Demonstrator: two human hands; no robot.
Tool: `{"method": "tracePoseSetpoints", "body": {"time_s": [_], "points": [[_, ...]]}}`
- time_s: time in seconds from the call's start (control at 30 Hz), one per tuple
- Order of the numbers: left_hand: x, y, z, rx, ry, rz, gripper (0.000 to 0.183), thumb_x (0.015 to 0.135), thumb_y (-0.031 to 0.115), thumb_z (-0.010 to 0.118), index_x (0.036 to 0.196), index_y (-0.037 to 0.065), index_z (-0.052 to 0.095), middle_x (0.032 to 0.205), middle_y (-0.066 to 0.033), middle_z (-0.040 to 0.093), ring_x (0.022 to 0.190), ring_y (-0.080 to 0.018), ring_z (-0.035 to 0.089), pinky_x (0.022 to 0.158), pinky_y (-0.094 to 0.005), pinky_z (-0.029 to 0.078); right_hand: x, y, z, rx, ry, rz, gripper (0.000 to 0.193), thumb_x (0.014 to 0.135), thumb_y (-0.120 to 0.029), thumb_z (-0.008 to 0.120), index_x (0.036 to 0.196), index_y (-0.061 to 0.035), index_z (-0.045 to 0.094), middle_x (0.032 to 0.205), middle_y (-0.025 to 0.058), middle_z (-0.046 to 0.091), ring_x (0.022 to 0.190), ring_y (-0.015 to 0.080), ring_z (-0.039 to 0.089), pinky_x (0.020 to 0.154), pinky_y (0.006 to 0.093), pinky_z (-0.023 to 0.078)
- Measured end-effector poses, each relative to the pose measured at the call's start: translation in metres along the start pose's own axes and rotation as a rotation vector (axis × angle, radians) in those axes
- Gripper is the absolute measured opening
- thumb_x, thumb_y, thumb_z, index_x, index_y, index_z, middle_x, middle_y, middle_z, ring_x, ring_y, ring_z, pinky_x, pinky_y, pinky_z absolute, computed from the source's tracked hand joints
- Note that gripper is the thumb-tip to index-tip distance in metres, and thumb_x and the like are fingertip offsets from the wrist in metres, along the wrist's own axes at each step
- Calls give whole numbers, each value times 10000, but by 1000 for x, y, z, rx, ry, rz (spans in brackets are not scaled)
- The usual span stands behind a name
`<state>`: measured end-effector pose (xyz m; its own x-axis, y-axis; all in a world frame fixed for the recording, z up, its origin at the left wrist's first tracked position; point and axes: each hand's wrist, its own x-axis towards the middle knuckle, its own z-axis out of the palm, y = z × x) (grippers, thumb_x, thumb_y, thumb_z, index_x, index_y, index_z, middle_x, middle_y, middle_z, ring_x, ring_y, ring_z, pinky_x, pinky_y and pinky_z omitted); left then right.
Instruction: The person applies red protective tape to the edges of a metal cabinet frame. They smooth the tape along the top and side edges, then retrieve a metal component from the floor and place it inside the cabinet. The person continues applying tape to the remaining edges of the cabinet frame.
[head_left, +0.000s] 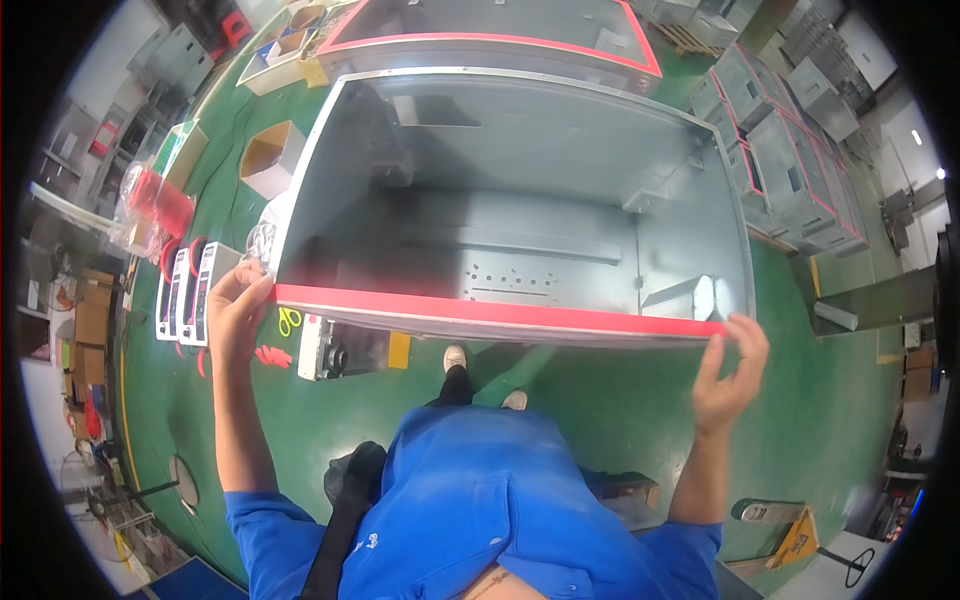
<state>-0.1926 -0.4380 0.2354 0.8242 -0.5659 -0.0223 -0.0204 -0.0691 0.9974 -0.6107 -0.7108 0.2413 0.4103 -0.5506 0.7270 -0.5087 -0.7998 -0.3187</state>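
Observation:
A large open grey metal cabinet lies in front of me with its hollow side up. A red strip, apparently tape or edging, runs along its near edge from corner to corner. At the left corner, my left hand is closed, thumb and fingers pinching the end of the strip. My right hand pinches the other end at the right corner, thumb below and fingers curled over. Inside the cabinet are a perforated floor panel and a bracket-like part by the right wall.
Beyond stands another red-edged cabinet. Left on the green floor are a cardboard box, white devices with red cables, yellow-green scissors and a boxy device with a round part. Grey cabinets are stacked at the right.

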Motion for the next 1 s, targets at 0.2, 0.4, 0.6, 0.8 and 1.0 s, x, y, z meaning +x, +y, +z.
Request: {"method": "tracePoseSetpoints", "body": {"time_s": [0.2, 0.4, 0.6, 0.8, 1.0], "points": [[-3, 2, 5, -59, 9, 5, 96, 727, 20, 617, 680, 47, 539, 808, 8, 522, 530, -12, 391, 444, -153, 237, -6, -35, 24, 53, -143, -249, 341, 712, -49, 592, 1046, -1, 535, 1058, 157, 553, 995, 329, 523, 841, 418, 409], [-6, 8, 11, -47, 52, -17, 85, 716, 6, 623, 676, 32, 553, 762, 8, 531, 517, -16, 398, 427, -156, 237, -11, -44, 36, 13, -182, -330, 351, 742, -94, 566, 1078, 2, 528, 1112, 169, 540, 1041, 337, 508, 871, 439, 391], [-6, 8, 6, -64, -5, 2, 64, 702, 11, 632, 693, 22, 569, 767, 4, 529, 507, -14, 392, 435, -162, 230, -12, -49, 43, -15, -211, -343, 355, 744, -85, 560, 1081, 22, 522, 1136, 187, 528, 1075, 351, 492, 903, 456, 371], [-7, 12, 7, -48, -35, -25, 63, 703, 26, 628, 687, 31, 567, 732, 3, 521, 538, -29, 411, 453, -167, 245, -19, -48, 48, -28, -256, -339, 378, 724, -47, 555, 1091, 34, 511, 1143, 197, 523, 1102, 353, 477, 932, 471, 346], [-8, 16, 9, -8, -43, -13, 80, 697, 31, 626, 638, 19, 572, 662, -4, 517, 552, -47, 427, 476, -172, 271, -18, -50, 49, -15, -254, -347, 406, 710, -34, 558, 1105, 39, 498, 1145, 201, 520, 1102, 358, 475, 942, 480, 333]]}}
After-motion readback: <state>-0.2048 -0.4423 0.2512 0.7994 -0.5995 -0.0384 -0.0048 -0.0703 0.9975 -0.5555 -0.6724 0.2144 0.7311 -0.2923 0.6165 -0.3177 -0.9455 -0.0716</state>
